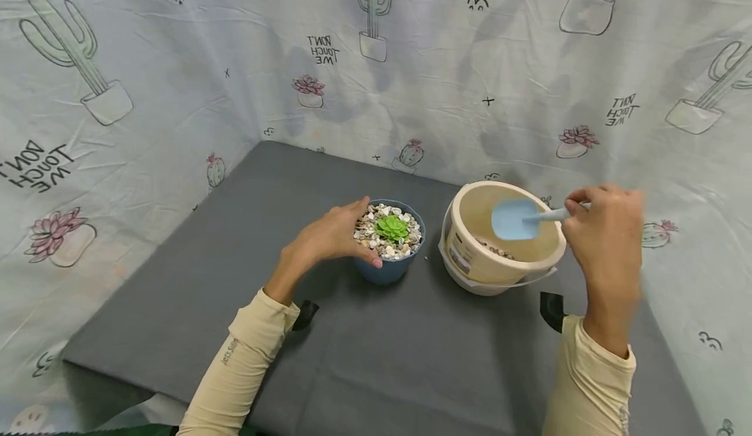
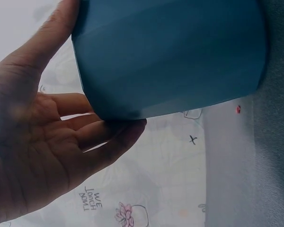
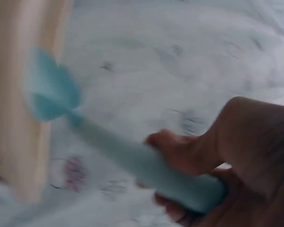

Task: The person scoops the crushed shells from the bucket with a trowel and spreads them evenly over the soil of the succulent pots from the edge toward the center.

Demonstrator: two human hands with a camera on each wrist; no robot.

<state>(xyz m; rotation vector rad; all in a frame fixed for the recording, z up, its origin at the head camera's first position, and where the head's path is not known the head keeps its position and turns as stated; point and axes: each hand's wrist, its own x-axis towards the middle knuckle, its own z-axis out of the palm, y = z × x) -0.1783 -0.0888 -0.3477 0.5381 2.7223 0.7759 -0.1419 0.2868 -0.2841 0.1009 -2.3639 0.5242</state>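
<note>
A blue flowerpot [image 1: 384, 271] stands on the grey table, topped with pale pebbles [image 1: 380, 245] around a green succulent [image 1: 391, 228]. My left hand [image 1: 337, 232] holds it from the left, thumb at the near side and fingers around the far side. The left wrist view shows the pot wall [image 2: 170, 56] up close, between thumb and fingers. My right hand [image 1: 608, 240] grips the handle of a light blue hand trowel [image 1: 515, 219]. The trowel's blade is over the mouth of a cream bucket [image 1: 487, 269], with no pebbles visible on it.
Some pebbles [image 1: 495, 249] lie at the bottom of the bucket, and its handle hangs down around the front. A cactus-print cloth [image 1: 435, 109] hangs behind and beside the grey table [image 1: 235, 227]. One small pebble [image 1: 425, 258] lies between pot and bucket.
</note>
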